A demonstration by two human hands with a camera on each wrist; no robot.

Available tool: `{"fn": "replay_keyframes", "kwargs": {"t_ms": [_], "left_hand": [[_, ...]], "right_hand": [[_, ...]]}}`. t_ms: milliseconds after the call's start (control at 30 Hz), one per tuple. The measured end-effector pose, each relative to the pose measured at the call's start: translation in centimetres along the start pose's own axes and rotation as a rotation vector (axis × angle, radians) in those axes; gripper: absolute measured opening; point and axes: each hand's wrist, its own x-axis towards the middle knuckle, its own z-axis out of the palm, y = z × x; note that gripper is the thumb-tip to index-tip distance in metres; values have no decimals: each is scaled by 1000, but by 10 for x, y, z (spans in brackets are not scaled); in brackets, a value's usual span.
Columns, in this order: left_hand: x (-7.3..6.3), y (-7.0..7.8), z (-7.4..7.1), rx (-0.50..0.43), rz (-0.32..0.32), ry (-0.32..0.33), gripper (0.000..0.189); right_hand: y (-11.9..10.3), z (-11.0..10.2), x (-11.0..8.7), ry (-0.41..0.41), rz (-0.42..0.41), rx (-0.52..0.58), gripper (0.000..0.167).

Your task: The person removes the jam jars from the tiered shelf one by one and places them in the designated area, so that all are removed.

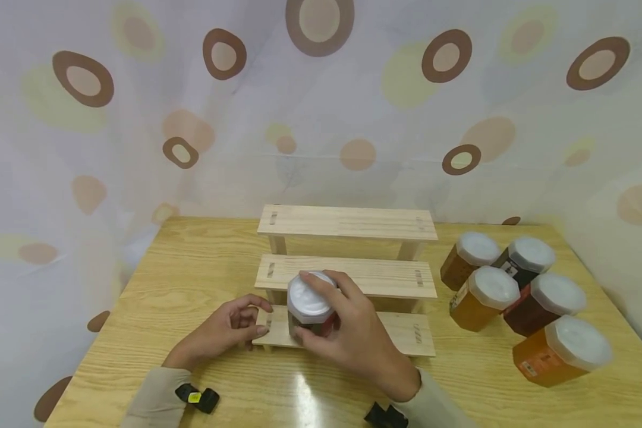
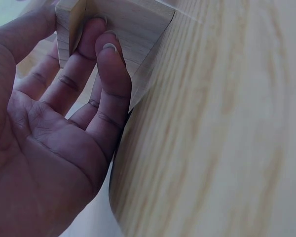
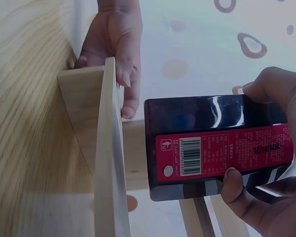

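A dark jar with a red label (image 3: 202,153) and a white lid (image 1: 307,300) is held by my right hand (image 1: 353,327), thumb on one side and fingers over the other. In the right wrist view a narrow gap shows between its base and the lowest board of a three-step wooden shelf (image 1: 348,221). My left hand (image 1: 227,327) grips the left end of that lowest board, with thumb and index finger over its top. In the left wrist view, curled fingertips (image 2: 113,64) lie against the board's end support (image 2: 138,29).
To the right of the shelf stand several white-lidded jars: an amber one (image 1: 545,359) nearest, a golden one (image 1: 471,306), a dark red one (image 1: 529,312), and others behind. All rest on a wood-grain table (image 1: 203,255). A patterned cloth (image 1: 321,107) hangs behind it.
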Motion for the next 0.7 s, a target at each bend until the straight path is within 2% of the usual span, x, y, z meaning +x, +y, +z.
{"fn": "replay_keyframes", "kwargs": {"t_ms": [233,700], "left_hand": [[-1,-1,0,1,-15,3,37],[-1,-1,1,11,1,-6,37]], "right_hand": [[3,-18,-10,29,35,-51,83],[22,-55,-38,74,59,-118,82]]}}
